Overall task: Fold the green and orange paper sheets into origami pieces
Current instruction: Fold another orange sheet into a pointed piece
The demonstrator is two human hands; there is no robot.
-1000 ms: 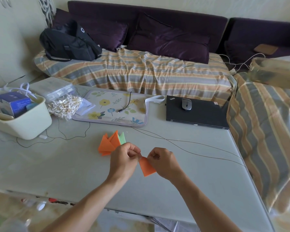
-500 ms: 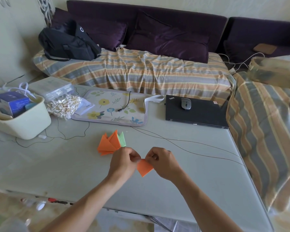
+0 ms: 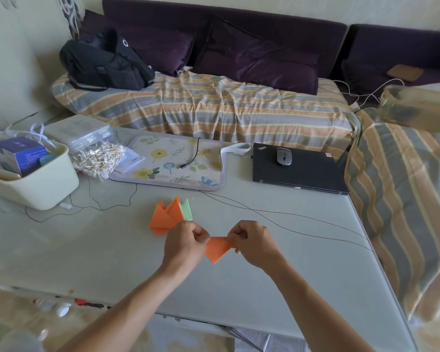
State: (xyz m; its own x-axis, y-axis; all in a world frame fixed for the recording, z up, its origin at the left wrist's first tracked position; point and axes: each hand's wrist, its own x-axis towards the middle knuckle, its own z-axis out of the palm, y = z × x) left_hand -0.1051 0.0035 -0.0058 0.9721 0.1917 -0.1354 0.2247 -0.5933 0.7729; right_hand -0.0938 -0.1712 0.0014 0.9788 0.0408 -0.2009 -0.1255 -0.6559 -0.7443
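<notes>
An orange paper piece (image 3: 217,248) folded into a downward-pointing triangle hangs just above the table between my hands. My left hand (image 3: 186,243) pinches its left corner and my right hand (image 3: 255,243) pinches its right corner, both with fingers curled. Behind my left hand, several folded orange pieces (image 3: 164,215) lie fanned on the table, with a folded green piece (image 3: 186,210) at their right side.
On the pale table (image 3: 87,250) lie thin black cables (image 3: 277,219), a floral mat (image 3: 173,161), a closed black laptop (image 3: 302,171) with a mouse (image 3: 284,156), a bag of cotton swabs (image 3: 97,158) and a cream bin (image 3: 36,181). A striped sofa stands behind.
The orange piece has turned from hanging slantwise to lying level between my hands, now spread a little wider. My hands stay at the same spot over the table.
</notes>
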